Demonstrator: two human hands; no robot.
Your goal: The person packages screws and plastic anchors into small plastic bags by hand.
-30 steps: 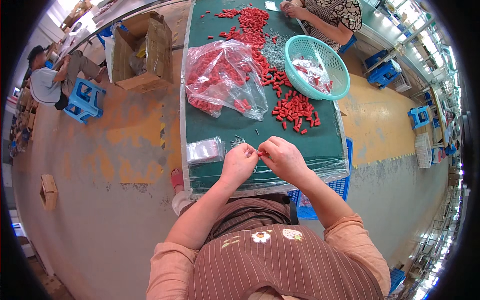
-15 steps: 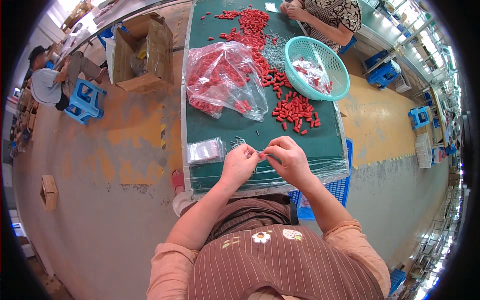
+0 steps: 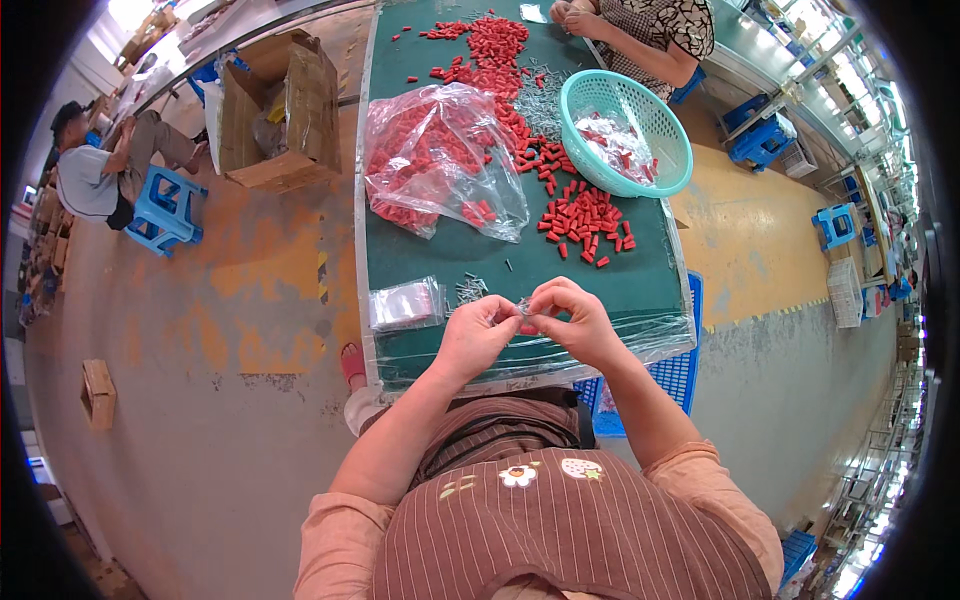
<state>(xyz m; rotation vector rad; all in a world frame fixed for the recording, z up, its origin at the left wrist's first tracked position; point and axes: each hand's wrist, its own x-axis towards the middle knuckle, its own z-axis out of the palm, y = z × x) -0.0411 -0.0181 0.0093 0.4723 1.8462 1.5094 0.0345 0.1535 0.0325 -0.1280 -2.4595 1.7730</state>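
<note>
Close to the table's near edge, my left hand (image 3: pixel 474 335) and my right hand (image 3: pixel 575 318) meet fingertip to fingertip, both pinching a small clear plastic bag (image 3: pixel 524 306). A red plug (image 3: pixel 528 329) shows just below the fingertips; whether it lies inside the bag I cannot tell. Left of my left hand lies a stack of small clear bags (image 3: pixel 402 305). Beside that stack is a little pile of grey screws (image 3: pixel 470 289). Loose red plugs (image 3: pixel 583 218) are spread beyond my hands, and a large clear bag of red plugs (image 3: pixel 440 150) rests at the table's left.
A mint-green basket (image 3: pixel 672 175) with filled packets stands at the right of the green table (image 3: pixel 440 262). More screws (image 3: pixel 541 105) lie near it. Another person's hands (image 3: pixel 577 20) work at the far end. A blue crate (image 3: pixel 680 375) sits below the right edge.
My fingertips have shifted slightly, and the clear bag now shows more between them, with the red plug lower. The whole view has moved a little.
</note>
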